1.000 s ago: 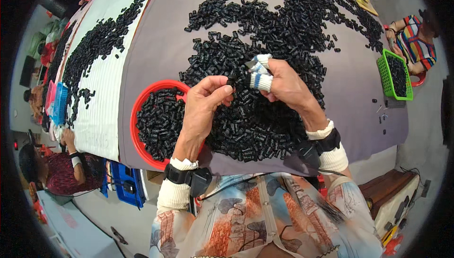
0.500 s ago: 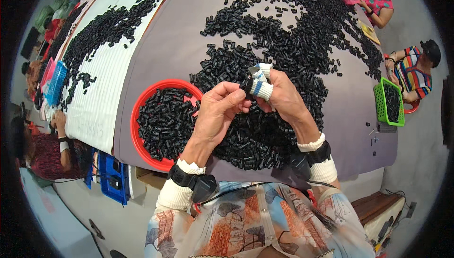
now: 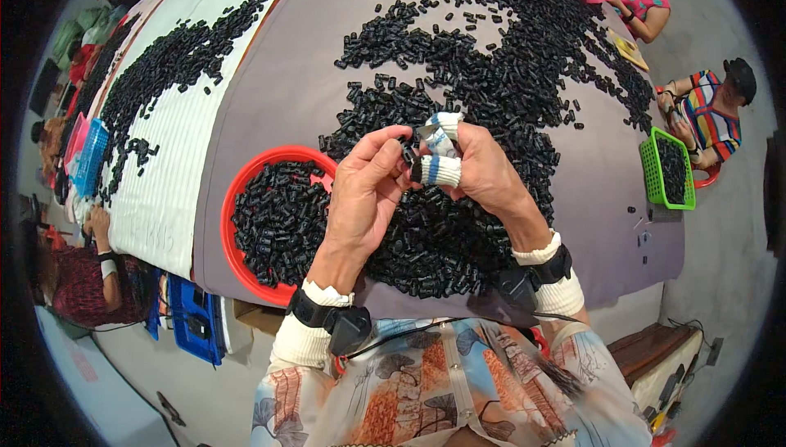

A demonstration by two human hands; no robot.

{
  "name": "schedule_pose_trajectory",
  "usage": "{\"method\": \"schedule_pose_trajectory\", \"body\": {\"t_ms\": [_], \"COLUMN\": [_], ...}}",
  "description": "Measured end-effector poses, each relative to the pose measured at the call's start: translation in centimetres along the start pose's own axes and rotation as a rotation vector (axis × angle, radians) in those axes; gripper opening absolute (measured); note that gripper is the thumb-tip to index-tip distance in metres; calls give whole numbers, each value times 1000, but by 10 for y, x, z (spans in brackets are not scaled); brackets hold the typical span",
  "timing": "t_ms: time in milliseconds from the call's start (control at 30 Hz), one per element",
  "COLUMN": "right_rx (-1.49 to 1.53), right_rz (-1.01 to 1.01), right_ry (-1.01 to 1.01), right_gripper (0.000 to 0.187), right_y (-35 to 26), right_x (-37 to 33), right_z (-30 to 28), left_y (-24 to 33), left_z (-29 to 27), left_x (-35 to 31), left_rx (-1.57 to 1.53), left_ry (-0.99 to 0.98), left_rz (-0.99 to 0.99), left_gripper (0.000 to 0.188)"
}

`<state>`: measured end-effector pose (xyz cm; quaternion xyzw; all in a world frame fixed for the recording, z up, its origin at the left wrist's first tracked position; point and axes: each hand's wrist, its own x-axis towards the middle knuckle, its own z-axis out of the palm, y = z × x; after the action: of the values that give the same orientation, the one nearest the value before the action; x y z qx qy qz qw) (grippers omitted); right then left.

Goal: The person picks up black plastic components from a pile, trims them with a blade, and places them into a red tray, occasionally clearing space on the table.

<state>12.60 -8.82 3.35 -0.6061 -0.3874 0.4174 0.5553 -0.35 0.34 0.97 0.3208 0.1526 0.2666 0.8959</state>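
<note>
Over a heap of small black cylindrical plastic parts, my two hands meet fingertip to fingertip. My left hand pinches one black cylindrical part between thumb and forefinger. My right hand has white knit finger covers with blue stripes on its thumb and finger. Those fingers are closed near the part, and a thin greyish edge shows at the upper fingertip; what it belongs to is hard to make out. Left of my left hand, a red basin holds many similar black parts.
Across the grey-covered table the heap spreads far back. A green basket of black parts stands at the right edge beside a person in a striped top. A white-covered table adjoins at left. A blue crate sits below.
The black part now shows more plainly between my left fingers, and my right fingertips have opened slightly from it. The whole view has shifted a little.
</note>
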Motion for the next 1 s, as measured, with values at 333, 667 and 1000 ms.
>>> {"method": "schedule_pose_trajectory", "body": {"t_ms": [333, 667, 1000], "right_rx": [14, -9, -170], "right_rz": [-8, -4, -3], "right_ry": [-13, -16, -68], "right_gripper": [27, 24, 28], "right_y": [2, 7, 0], "right_x": [-3, -5, -6], "right_z": [-6, -9, -12], "left_y": [-4, -6, -8], "left_z": [-2, 3, 1], "left_x": [1, 1, 3], "left_rx": [129, 93, 45], "left_ry": [-81, -36, -30], "left_rz": [38, 16, -13], "left_gripper": [27, 24, 20]}}
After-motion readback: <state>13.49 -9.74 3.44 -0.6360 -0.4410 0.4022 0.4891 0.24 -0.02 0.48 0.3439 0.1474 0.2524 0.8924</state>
